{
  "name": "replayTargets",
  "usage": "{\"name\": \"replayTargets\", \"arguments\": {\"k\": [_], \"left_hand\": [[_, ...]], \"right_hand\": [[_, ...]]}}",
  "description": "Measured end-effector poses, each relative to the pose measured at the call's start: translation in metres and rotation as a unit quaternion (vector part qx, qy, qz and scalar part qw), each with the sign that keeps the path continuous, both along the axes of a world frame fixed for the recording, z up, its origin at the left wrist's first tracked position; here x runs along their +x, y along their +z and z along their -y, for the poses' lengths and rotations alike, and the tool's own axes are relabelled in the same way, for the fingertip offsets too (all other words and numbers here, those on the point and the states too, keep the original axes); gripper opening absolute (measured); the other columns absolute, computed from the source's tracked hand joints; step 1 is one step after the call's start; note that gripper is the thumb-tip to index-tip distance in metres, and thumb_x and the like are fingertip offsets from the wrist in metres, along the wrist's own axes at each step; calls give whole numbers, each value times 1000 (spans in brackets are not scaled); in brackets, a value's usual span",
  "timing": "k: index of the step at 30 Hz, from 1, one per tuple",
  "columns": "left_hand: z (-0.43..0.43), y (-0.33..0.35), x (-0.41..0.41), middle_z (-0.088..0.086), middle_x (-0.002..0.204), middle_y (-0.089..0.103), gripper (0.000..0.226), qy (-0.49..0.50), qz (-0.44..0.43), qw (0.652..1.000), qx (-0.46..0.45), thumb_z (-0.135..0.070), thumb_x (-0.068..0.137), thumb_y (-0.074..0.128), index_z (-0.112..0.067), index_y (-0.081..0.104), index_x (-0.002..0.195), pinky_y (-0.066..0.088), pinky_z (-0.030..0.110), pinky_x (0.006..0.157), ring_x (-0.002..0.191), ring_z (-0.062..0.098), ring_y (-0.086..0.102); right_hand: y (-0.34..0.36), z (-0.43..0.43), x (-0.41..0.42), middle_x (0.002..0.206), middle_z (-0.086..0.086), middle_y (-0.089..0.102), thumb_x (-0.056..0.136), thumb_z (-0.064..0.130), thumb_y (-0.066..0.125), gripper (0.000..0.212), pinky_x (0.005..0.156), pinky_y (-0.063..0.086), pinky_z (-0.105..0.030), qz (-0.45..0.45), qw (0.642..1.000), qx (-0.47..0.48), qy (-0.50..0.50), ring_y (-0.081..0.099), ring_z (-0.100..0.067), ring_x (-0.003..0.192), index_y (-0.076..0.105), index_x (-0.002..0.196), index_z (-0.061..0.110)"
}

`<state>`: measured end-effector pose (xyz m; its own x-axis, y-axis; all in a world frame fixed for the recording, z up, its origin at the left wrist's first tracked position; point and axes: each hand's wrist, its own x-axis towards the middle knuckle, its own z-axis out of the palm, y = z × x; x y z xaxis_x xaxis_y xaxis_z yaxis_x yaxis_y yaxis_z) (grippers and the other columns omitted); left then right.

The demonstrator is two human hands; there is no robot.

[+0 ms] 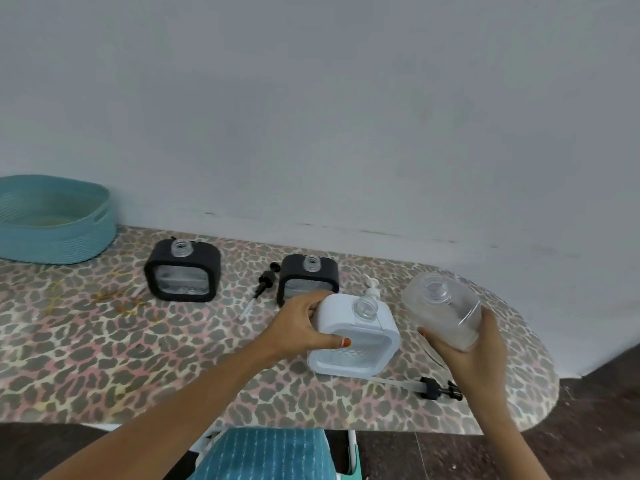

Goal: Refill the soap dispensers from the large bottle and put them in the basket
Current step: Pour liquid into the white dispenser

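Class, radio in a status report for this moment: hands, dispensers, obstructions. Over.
Left grip holds white dispenser, neck open. Right grip holds large bottle, uncapped, beside it. Black pump lies before the dispenser, not blocking.

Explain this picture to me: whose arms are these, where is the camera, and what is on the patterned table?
No machine here: these are a person's bare hands, filmed by one wide-angle camera worn on the head, looking down. The left hand grips a white soap dispenser standing open-necked on the leopard-print table. The right hand holds the large clear bottle, uncapped. Behind stand a black dispenser and a second black dispenser, both without pumps; a black pump lies between them. A teal basket sits far left.
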<state>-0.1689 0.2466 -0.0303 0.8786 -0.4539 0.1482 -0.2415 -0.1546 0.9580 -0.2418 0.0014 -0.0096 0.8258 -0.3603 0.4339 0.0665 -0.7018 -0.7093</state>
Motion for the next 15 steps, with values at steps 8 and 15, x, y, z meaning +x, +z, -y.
{"name": "replayTargets", "arguments": {"k": [8,15], "left_hand": [[71,-5,25,-5,104,68,55,-22,-14,1000,-3,-31,53,82,-28,61,103,56,29,79,94,8,65],[119,-10,57,-5,104,63,49,-16,-44,998,-34,-10,64,82,-32,55,99,54,28,81,100,18,61]], "right_hand": [[-13,48,-11,98,-6,58,59,18,85,59,63,40,-20,21,994,89,-64,54,-24,85,48,105,8],[-23,74,-14,100,-7,61,59,18,85,62,64,41,-19,15,987,134,-86,57,-24,89,49,108,7]]}}
